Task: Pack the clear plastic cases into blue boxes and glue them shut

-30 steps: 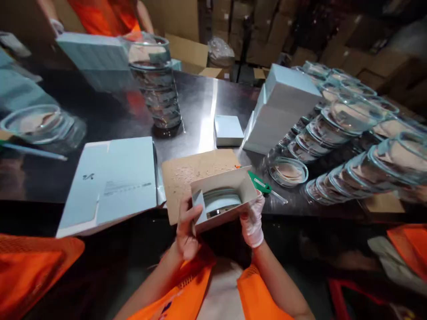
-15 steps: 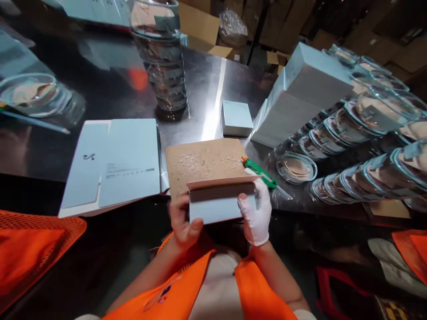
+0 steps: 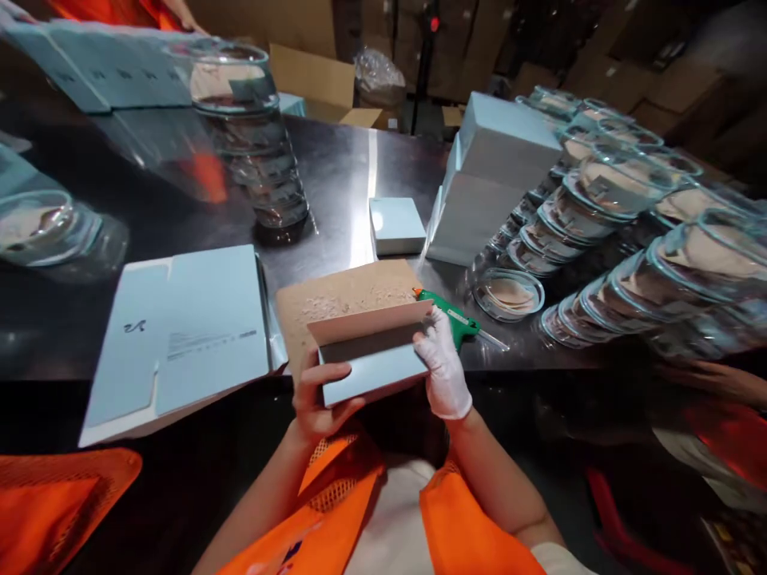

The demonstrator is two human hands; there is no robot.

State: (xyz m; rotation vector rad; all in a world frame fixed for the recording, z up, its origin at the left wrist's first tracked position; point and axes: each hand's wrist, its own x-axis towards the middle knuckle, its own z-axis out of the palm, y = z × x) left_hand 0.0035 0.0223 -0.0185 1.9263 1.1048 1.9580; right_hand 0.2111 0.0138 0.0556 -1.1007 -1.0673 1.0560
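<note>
- My bare left hand [image 3: 320,391] is curled around the left end of a light-blue box [image 3: 376,371], a finger lying across its near panel.
- My right hand [image 3: 447,375], in a white glove, is closed on the box's right end.
- The box is held tilted in front of me, at the counter's [image 3: 335,176] near edge, its far flap [image 3: 365,323] standing up.
- Just beyond it lies a brown cardboard sheet [image 3: 335,291] strewn with pale scraps.
- A green glue gun [image 3: 447,311] with an orange tip lies just beside my gloved hand.
- On my left, flat light-blue cartons [image 3: 204,303] lie on the counter.
- Further right, one round glass container [image 3: 509,294] sits near taller container stacks [image 3: 641,279].
</note>
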